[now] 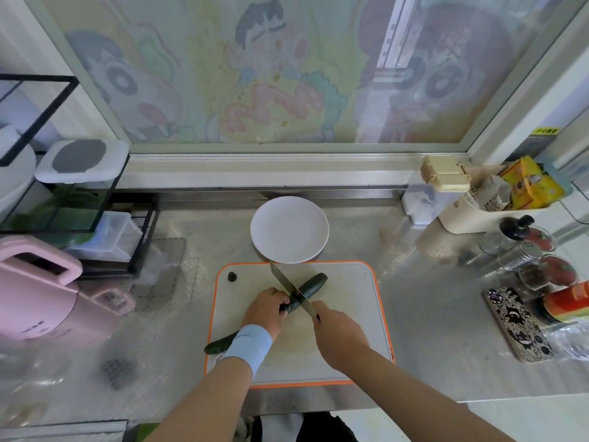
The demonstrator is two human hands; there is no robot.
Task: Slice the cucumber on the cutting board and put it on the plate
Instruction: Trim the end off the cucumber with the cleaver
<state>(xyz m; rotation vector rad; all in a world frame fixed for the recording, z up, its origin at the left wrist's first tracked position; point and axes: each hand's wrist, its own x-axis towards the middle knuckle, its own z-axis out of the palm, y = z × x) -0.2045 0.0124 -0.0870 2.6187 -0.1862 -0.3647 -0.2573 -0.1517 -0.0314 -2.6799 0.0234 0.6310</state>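
While the blade is set across the cucumber, step in hand is judged as the first slices; none are on the plate yet.

Cutting board [350, 314]: white, orange rim, on the steel counter. Work over its middle.

Plate [289, 229]: white, bare, just beyond the board's far edge. This makes a short carry for slices.

Cucumber [310, 287]: dark green, long, slim. It lies diagonally on the board, far end toward the plate, near end reaching the left rim under the wrist. The skin looks glossy, likely slick, and the round body may roll.

Knife [287, 287]: broad blade, crossing the cucumber roughly square.

Right hand [339, 331]: wrapped round the knife handle.

Left hand [266, 309]: curled over the cucumber just beside the blade.

To cut well: tuck fingertips behind knuckles, press the cucumber down, cut straight through in even steps.

Small dark stub [232, 276]: near the board's far-left corner, apart. Probably a trimmed end.
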